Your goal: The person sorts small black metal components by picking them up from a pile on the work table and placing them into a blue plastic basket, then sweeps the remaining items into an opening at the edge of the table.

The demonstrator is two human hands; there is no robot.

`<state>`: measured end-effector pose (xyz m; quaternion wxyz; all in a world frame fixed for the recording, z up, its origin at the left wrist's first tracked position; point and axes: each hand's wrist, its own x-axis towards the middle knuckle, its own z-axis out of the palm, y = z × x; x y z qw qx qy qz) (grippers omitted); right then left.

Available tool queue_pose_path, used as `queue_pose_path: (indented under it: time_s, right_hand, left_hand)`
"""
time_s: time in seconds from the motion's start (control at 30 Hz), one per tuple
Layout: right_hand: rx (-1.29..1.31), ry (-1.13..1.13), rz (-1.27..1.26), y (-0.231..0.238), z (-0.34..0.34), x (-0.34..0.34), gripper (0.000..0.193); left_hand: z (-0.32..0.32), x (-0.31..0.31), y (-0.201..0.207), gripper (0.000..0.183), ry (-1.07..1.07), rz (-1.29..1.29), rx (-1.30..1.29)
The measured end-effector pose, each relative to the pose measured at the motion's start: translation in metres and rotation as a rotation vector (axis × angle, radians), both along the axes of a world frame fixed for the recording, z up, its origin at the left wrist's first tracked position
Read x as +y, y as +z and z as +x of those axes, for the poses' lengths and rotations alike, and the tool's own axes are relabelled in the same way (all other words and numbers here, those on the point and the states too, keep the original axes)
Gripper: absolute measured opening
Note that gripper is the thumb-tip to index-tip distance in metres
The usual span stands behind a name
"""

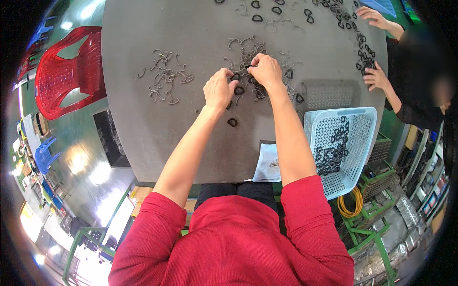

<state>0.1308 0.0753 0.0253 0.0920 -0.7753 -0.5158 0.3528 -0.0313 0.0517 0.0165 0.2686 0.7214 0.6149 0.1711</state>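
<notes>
- Black D-rings (329, 159): heaped in light-blue perforated basket (365, 138) at near right corner of table (224, 157).
- Loose D-ring (232, 122): between near edge and hands, untouched.
- Left hand (218, 90): dark ring (235, 76) at thumb and forefinger tips; gripped or merely touched, cannot tell.
- Right hand (265, 71): fingertips seem pinched on small dark piece (249, 66), probably a ring, just right of the left hand's.
- Step, judged: fingertip handling of single pieces; next move calls for a precise pinch, clear of wires.
- Curved wires (250, 47): just beyond hands; another pile (169, 76) toward left edge.
- Co-worker's hands (374, 78): right edge, among further rings (367, 59).
</notes>
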Motion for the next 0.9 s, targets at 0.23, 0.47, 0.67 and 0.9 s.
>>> queue_pose_path:
  time_s: [0.23, 0.47, 0.67, 0.9]
  right_hand:
    - [0.810, -0.432, -0.171, 0.041, 0.028, -0.038, 0.018]
    - [0.303, -0.698, 0.121, 0.146, 0.107, -0.183, 0.021]
    - [-0.377, -0.563, 0.256, 0.132, 0.166, -0.285, 0.033]
    - [0.026, -0.307, 0.810, 0.096, 0.026, -0.149, 0.019]
  left_hand:
    - [-0.014, 0.015, 0.030, 0.035, 0.127, -0.584, -0.174]
    - [0.109, -0.060, 0.125, 0.024, -0.409, -0.437, -0.562]
    - [0.190, -0.101, 0.151, 0.030, -0.563, -0.015, -0.660]
    - [0.109, 0.000, 0.020, 0.024, -0.206, 0.012, -0.039]
